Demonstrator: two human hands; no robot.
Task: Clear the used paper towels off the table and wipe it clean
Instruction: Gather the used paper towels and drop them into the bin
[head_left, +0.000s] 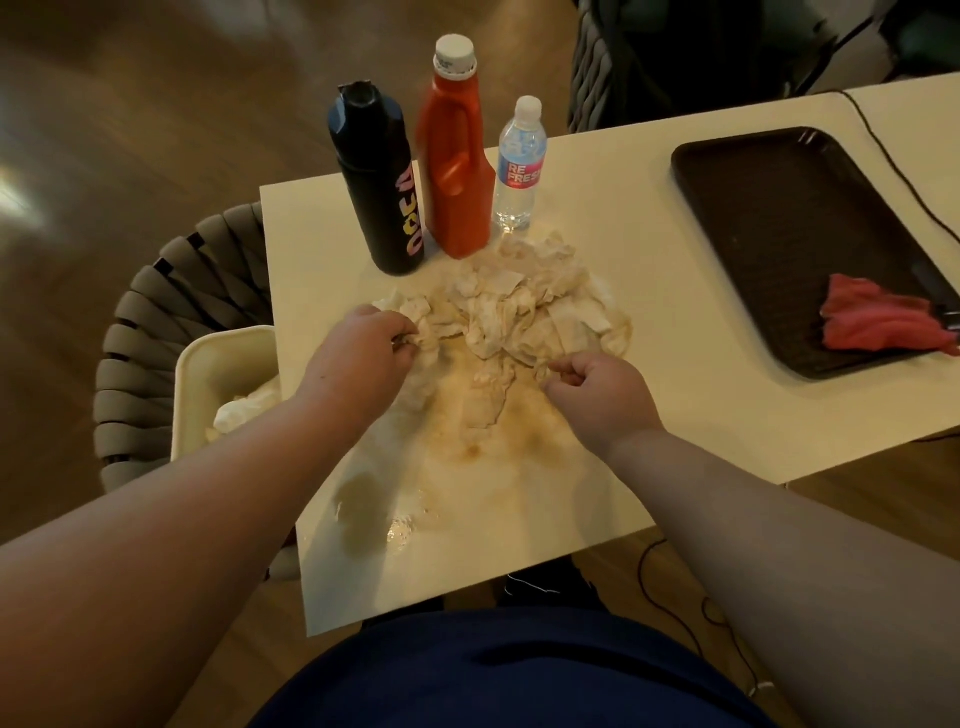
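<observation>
A heap of wet, brown-stained paper towels (519, 312) lies in the middle of the white table (649, 249). My left hand (358, 348) pinches the heap's left edge with curled fingers. My right hand (597, 387) pinches the near right edge of the heap. A brownish wet stain (483, 447) spreads on the table between my hands and toward me. A red cloth (883, 322) lies in the near corner of a dark tray (753, 208) at the right.
A black bottle (379, 182), an orange jug (452, 150) and a clear water bottle (519, 166) stand just behind the heap. A cream bin (202, 374) holding white paper sits on a woven chair (150, 312) left of the table. A black cable (904, 171) runs past the tray.
</observation>
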